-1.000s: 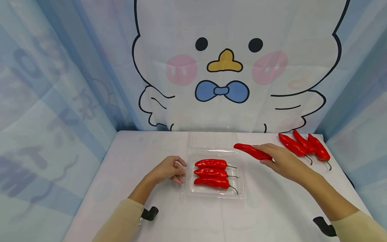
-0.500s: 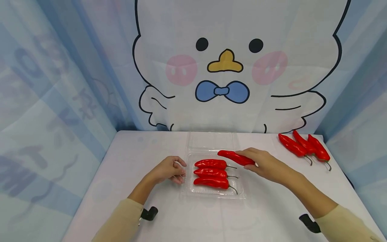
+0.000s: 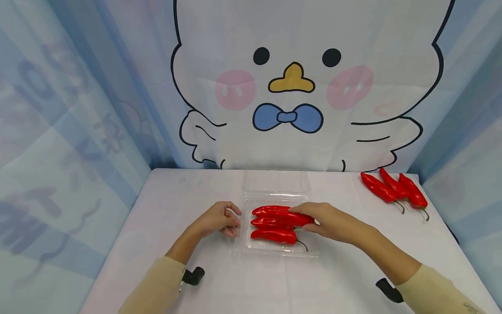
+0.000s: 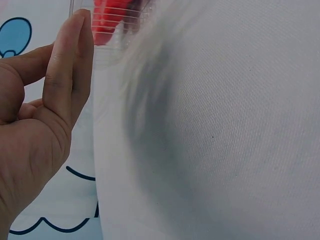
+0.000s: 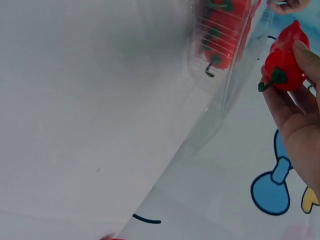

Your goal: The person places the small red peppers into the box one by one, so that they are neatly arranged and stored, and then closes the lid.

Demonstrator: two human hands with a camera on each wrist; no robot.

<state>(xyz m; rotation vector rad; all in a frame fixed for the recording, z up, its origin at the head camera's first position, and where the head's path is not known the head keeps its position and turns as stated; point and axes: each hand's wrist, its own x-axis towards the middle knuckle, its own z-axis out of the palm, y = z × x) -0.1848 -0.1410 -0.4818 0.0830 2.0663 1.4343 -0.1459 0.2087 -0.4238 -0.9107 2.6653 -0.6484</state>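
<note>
My right hand (image 3: 335, 222) grips a red chili pepper (image 5: 287, 62) between thumb and fingers, its green stem end towards the right wrist camera. In the head view this pepper is over an open clear plastic box (image 3: 313, 244), overlapping the upper peppers; whether it touches them I cannot tell. Inside the box three red chili peppers lie in a row: an upper one (image 3: 270, 208), a middle one (image 3: 270, 223) and a lower one (image 3: 274, 236). My left hand (image 3: 217, 218) is at the box's left side, its fingers (image 4: 60, 70) reaching the box wall, without a visible grip.
Three more red chili peppers (image 3: 378, 189) lie at the table's back right corner. The clear lid (image 3: 276, 183) is folded back behind the box. A printed cloth (image 3: 290, 148) hangs behind the white table (image 3: 176, 187), with blue curtains at both sides.
My right hand has carried its chili pepper left and towards me, from right of the box to over its peppers. My left hand has stayed at the box's left side.
</note>
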